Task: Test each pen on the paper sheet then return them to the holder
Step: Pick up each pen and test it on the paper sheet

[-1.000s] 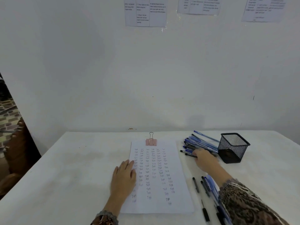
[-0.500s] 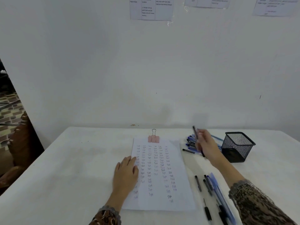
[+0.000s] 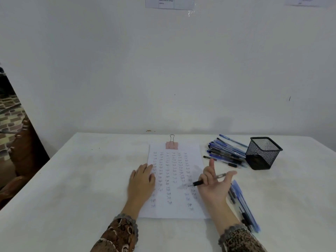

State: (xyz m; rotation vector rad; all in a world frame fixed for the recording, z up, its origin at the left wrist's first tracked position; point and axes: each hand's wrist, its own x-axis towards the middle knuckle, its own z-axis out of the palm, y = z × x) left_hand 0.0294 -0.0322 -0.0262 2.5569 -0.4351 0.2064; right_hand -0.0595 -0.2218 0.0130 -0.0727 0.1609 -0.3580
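Head view catches the testing step: the left hand lies flat and relaxed on the paper, while the right hand grips a pen that likely must next be lowered tip-first to write.

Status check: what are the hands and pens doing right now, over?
Left hand flat on paper. Right hand holds pen, tip over paper. Holder off right, pile of pens beside it. Nothing in the way.

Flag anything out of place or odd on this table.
No pens stick out of the mesh holder; they lie loose on the table instead, one pile beside the holder and another row right of the paper sheet. Nothing looks spilled or damaged.
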